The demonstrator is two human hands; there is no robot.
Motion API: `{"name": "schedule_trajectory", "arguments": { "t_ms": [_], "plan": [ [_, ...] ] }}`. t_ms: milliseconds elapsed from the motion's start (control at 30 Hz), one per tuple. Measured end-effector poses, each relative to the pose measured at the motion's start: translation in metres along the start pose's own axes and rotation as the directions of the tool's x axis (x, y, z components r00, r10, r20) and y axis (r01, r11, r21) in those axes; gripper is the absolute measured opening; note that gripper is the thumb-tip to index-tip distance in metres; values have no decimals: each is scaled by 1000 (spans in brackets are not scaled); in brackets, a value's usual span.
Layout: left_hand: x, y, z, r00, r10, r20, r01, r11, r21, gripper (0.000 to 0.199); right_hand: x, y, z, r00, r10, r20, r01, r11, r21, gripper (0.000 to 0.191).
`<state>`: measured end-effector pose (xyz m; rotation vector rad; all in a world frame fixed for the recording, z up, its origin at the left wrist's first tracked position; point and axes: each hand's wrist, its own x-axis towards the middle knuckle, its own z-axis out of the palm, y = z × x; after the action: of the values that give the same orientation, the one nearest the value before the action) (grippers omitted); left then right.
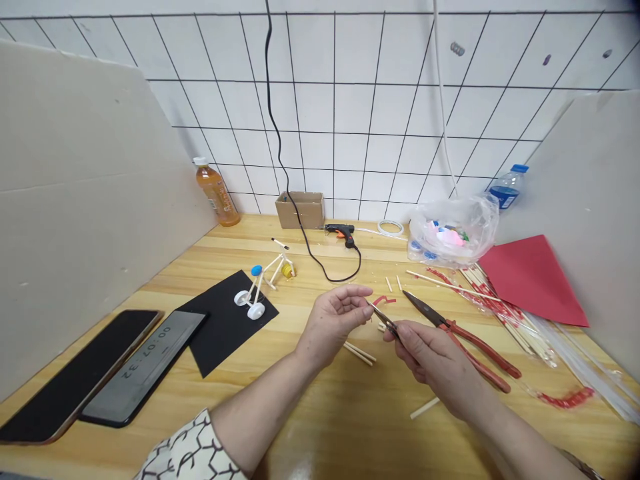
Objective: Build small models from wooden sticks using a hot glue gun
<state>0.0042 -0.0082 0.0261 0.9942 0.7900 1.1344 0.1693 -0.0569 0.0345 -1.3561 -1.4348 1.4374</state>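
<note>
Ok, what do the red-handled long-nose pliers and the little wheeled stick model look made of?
The pliers look like dark steel, with a dull metal sheen on the jaws and glossy red plastic grips. The model's pale sticks look matte, perhaps paper or wood. Its wheels look like smooth white plastic.

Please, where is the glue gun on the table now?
In the head view, the glue gun lies near the far edge of the wooden table, between the small cardboard box on its left and the white coil on its right.
</note>
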Motion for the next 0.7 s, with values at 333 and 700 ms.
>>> {"name": "schedule_trajectory", "arguments": {
  "t_ms": [333, 700],
  "plan": [
    [-1, 1, 0, 1000, 4, 4, -4, 1000, 4, 30, 0, 2, -2, 999, -44, -25, 40, 993, -115, 40],
    [-1, 2, 1, 1000, -9, 0, 9, 1000, -8, 31, -1, -2, 0, 997, -58, -49, 47, 980, -193, 41]
  ]
}}
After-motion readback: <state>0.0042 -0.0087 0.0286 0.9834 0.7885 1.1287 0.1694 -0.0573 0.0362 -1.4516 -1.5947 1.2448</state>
